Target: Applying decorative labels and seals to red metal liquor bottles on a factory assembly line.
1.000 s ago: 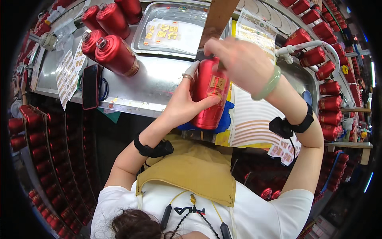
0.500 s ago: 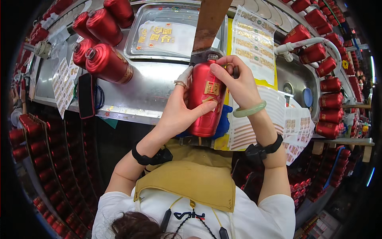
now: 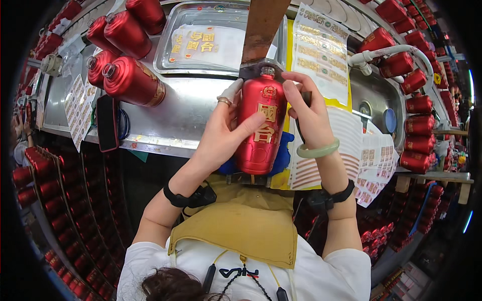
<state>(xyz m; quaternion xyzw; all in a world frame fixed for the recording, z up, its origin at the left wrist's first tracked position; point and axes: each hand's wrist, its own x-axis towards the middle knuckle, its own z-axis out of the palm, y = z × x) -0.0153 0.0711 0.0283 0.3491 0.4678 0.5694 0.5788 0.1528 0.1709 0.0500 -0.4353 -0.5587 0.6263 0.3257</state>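
Observation:
A red bottle (image 3: 255, 153) with raised gold lettering lies in front of me, its clear neck pointing away against a dark bracket. My left hand (image 3: 221, 128) grips the bottle's left side, the thumb on the gold characters and a worn white covering on a finger. At the upper right of the bottle is my right hand (image 3: 310, 113), its thumb and forefinger apart. The other fingers curl around a thin dark tool (image 3: 301, 131), mostly hidden. A blue cloth (image 3: 285, 150) shows beneath the bottle.
Several red bottles (image 3: 128, 80) stand at the left near a phone (image 3: 107, 123). A metal tray (image 3: 165, 62) holds gold label sheets. A wooden post (image 3: 263, 30) rises behind the bottle. Right are more label sheets (image 3: 321, 55), a sink (image 3: 374, 95) and a white pipe (image 3: 391, 52).
My right thumb and forefinger have come off the bottle's shoulder and moved right, uncovering a gold emblem there. My left thumb has slid up a little, and more of the lettering shows.

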